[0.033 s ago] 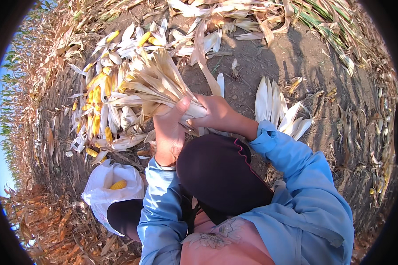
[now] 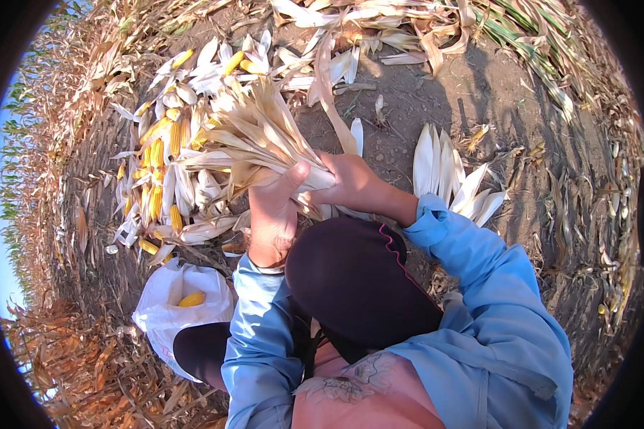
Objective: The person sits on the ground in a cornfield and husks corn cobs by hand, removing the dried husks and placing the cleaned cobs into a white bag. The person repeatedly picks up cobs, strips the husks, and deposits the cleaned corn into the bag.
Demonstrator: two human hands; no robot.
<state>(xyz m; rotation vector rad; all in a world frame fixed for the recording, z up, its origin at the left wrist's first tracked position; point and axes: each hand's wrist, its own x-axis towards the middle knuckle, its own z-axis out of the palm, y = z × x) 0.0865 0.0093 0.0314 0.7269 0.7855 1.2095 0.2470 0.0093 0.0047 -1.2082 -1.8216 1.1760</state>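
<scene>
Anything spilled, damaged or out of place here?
Nothing stands out. Both hands, left hand and right hand, grip a dry husked corn ear; yellow cobs lie piled on the dirt, one in the white bag.

Bare brown soil [image 2: 436, 100] carries everything — a heap of yellow corn cobs [image 2: 166, 143] and pale husks at far left, a white sack [image 2: 166, 304] near left, loose husks [image 2: 451, 175] right, dry stalks [image 2: 379, 21] far.
</scene>
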